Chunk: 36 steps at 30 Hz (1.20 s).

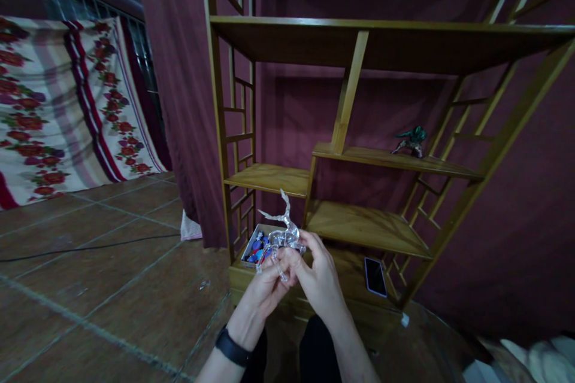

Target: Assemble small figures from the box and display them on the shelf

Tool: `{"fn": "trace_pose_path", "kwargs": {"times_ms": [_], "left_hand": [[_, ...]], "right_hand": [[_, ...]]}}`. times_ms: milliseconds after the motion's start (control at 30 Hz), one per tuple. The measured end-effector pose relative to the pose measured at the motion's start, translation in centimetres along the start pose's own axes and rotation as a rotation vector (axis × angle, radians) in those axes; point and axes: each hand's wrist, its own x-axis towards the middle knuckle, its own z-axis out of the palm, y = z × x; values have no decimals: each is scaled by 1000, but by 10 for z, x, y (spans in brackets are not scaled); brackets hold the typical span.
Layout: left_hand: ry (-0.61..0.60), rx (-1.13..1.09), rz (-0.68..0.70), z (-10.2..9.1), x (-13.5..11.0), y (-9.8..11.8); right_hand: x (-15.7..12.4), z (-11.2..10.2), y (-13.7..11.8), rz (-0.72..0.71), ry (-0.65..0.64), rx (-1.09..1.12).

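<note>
A clear, see-through deer figurine (284, 238) with branching antlers is held up between my two hands, in front of the wooden shelf unit. My left hand (266, 288), with a dark band on its wrist, has its fingers closed around the lower part and legs. On the right side of the body, my right hand (318, 272) grips with thumb and fingers. Parts of the figurine are covered by my fingers. Just behind it stands a white box (246, 258) with blue, red and other coloured small pieces, partly hidden by the figurine and my hands.
The wooden shelf unit (269, 178) rises ahead. A small green and brown figure (411, 141) stands on its right middle shelf. A phone (375, 277) lies on the bottom board. Small clear pieces (205, 284) and a black cable (99, 246) lie on the tiled floor.
</note>
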Motion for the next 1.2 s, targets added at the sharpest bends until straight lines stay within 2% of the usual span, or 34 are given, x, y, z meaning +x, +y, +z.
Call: {"fn": "trace_pose_path", "kwargs": {"times_ms": [133, 300, 500, 767, 867, 1000, 1100, 1200], "left_hand": [[-96, 55, 5, 2, -2, -1], [-61, 100, 12, 7, -6, -1], [-18, 117, 34, 8, -5, 0], [79, 104, 70, 10, -6, 6], [38, 194, 122, 10, -4, 11], [-54, 391, 200, 9, -1, 16], [-16, 513, 255, 9, 1, 18], [35, 621, 294, 10, 1, 18]], "right_hand": [[7, 2, -6, 20, 66, -50], [4, 8, -8, 25, 146, -161], [1, 6, 0, 61, 48, -32], [-4, 3, 8, -2, -84, 101], [-5, 0, 14, 34, -82, 134], [0, -3, 19, 83, -1, 155], [3, -4, 19, 95, 70, 157], [4, -4, 18, 87, 72, 145]]}}
